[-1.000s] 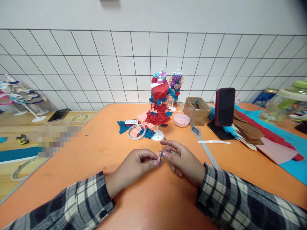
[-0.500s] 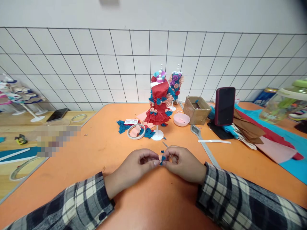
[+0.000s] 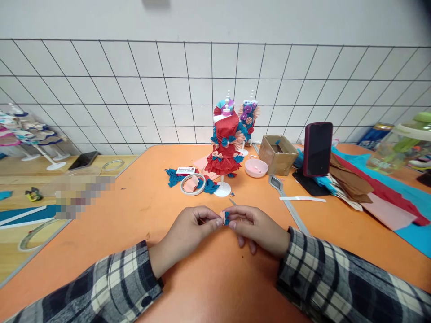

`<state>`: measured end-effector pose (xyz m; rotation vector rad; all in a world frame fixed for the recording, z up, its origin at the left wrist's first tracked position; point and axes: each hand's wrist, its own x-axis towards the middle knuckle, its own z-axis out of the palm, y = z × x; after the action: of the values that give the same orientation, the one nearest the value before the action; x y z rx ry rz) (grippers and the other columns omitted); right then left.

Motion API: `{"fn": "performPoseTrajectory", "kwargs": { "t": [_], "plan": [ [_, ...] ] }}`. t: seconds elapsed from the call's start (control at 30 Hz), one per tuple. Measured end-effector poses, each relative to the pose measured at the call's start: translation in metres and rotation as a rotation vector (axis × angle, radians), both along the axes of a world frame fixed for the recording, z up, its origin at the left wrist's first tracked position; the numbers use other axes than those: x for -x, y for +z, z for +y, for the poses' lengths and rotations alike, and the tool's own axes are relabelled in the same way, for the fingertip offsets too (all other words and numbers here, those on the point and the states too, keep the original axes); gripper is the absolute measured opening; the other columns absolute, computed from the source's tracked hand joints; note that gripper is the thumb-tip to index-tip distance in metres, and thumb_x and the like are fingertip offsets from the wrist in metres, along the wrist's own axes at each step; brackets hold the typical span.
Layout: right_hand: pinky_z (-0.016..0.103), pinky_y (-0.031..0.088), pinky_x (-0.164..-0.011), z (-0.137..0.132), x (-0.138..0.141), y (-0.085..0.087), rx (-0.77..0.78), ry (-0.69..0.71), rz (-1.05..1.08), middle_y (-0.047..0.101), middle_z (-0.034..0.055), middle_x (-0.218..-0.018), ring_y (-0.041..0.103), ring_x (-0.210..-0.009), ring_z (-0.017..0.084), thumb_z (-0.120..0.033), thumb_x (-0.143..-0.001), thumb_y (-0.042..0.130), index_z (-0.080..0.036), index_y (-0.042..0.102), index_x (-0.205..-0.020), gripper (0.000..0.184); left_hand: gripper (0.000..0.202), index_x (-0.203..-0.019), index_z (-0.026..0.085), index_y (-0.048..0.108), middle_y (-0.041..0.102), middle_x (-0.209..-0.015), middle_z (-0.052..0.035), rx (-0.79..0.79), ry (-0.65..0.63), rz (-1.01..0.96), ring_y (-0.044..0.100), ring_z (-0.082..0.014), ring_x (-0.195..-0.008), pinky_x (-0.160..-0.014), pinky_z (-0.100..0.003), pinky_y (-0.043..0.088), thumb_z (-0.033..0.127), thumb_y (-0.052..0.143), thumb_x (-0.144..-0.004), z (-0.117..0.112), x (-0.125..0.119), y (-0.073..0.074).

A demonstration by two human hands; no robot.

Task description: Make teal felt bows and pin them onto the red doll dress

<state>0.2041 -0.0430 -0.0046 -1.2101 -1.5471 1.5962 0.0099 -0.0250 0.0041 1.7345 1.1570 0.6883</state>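
Left hand [image 3: 190,229], just below frame center: thumb and index pinched on the peach part of a small peach-and-blue bow [image 3: 225,218]. Right hand [image 3: 258,226], just right of it: thumb and index at the bow's blue end, other fingers loosely curled; can't tell if it's actually gripping. Bow sits between the two sets of fingertips, above the orange tabletop [image 3: 121,224].

Straight up from the bow, mid-frame: dress form in a red dress [image 3: 226,146] with similar bows on it, upright on a white base [image 3: 222,190]. Left of base: tape roll [image 3: 193,193], blue scraps [image 3: 173,178]. Right of base: pink bowl [image 3: 256,169], then cardboard box [image 3: 284,159]. Right side of frame: upright phone [image 3: 317,150], white strip [image 3: 303,198] below it, colored sheets [image 3: 389,208] beyond.
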Motion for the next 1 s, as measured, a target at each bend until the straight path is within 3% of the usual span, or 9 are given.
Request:
{"fn": "performPoseTrajectory", "kwargs": {
  "t": [0.13,0.3,0.57,0.77,1.0],
  "plan": [
    [0.015,0.038,-0.031,-0.002,0.005,-0.001,0.061,-0.034,0.035,0.056,-0.0014,-0.078,0.051,-0.047,0.006,-0.040,-0.073,0.065,-0.017,0.054,-0.090,0.030,0.018,-0.073,0.015,0.070,0.071,-0.075,-0.0041,-0.029,0.013,0.024,0.062,-0.0165,-0.070,-0.066,-0.025,0.047,0.031,0.062,-0.078,-0.002,-0.002,0.001],
    [0.014,0.037,-0.030,-0.001,0.006,0.001,0.050,-0.065,0.027,0.047,-0.0082,-0.059,0.044,-0.041,0.005,-0.041,-0.072,0.068,-0.018,0.053,-0.084,0.029,0.018,-0.074,0.016,0.070,0.068,-0.075,-0.0035,-0.144,-0.023,0.121,0.061,-0.0149,-0.070,-0.065,-0.023,0.045,0.028,0.059,-0.081,-0.006,-0.003,0.002],
    [0.014,0.034,-0.029,0.000,0.002,0.004,0.081,-0.013,-0.065,0.044,-0.0105,-0.050,0.040,-0.037,0.004,-0.039,-0.073,0.068,-0.019,0.052,-0.080,0.027,0.016,-0.076,0.017,0.069,0.067,-0.079,-0.0036,-0.171,-0.092,0.140,0.060,-0.0154,-0.074,-0.067,-0.024,0.044,0.027,0.058,-0.081,-0.004,-0.002,0.003],
    [0.014,0.037,-0.030,0.002,0.000,0.001,0.119,0.002,0.055,0.055,-0.0034,-0.073,0.054,-0.049,0.007,-0.041,-0.072,0.068,-0.018,0.056,-0.093,0.034,0.016,-0.076,0.016,0.067,0.067,-0.079,-0.0040,-0.138,-0.064,0.108,0.060,-0.0161,-0.074,-0.067,-0.024,0.046,0.029,0.058,-0.081,-0.004,-0.003,0.003],
    [0.013,0.029,-0.029,0.004,-0.004,0.000,0.167,0.020,0.006,0.048,-0.0095,-0.051,0.038,-0.034,0.003,-0.041,-0.071,0.069,-0.018,0.055,-0.079,0.028,0.018,-0.077,0.017,0.068,0.067,-0.081,-0.0043,-0.161,-0.111,0.129,0.061,-0.0166,-0.077,-0.070,-0.025,0.047,0.030,0.057,-0.083,-0.003,0.000,0.003]
  ]
}}
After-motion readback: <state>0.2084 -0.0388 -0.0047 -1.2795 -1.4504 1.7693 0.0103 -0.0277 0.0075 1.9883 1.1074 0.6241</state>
